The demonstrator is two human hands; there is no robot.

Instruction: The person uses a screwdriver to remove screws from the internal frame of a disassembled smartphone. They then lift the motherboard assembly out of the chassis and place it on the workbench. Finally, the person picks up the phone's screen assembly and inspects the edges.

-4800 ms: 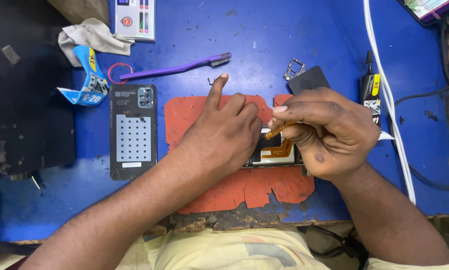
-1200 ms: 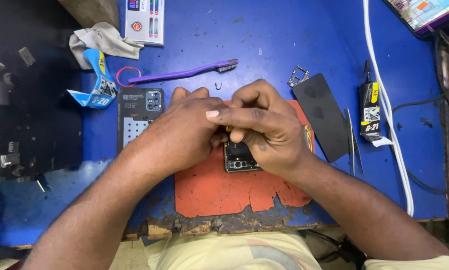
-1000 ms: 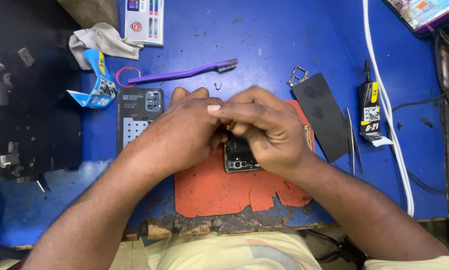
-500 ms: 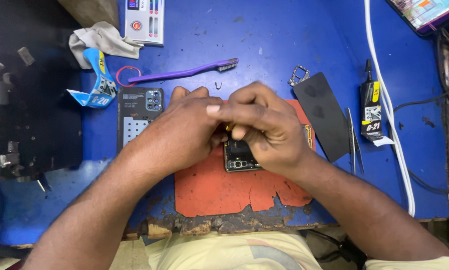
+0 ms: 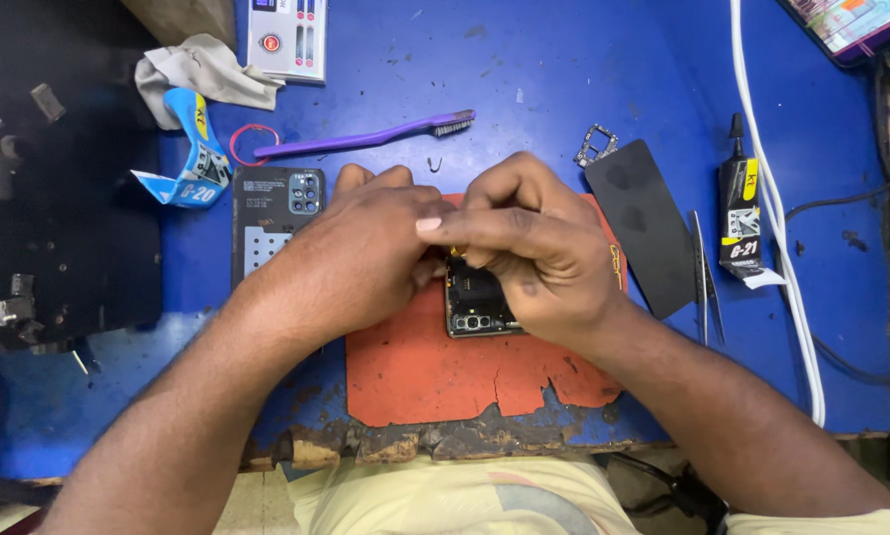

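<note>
Both hands (image 5: 366,253) (image 5: 539,248) crowd the opened phone (image 5: 477,302) mid-mat (image 5: 415,372).

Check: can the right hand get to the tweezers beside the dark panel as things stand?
Probably yes. The tweezers lie bare on the blue table, just outside the right hand, nothing over them, though its fingers are busy on the phone.
</note>
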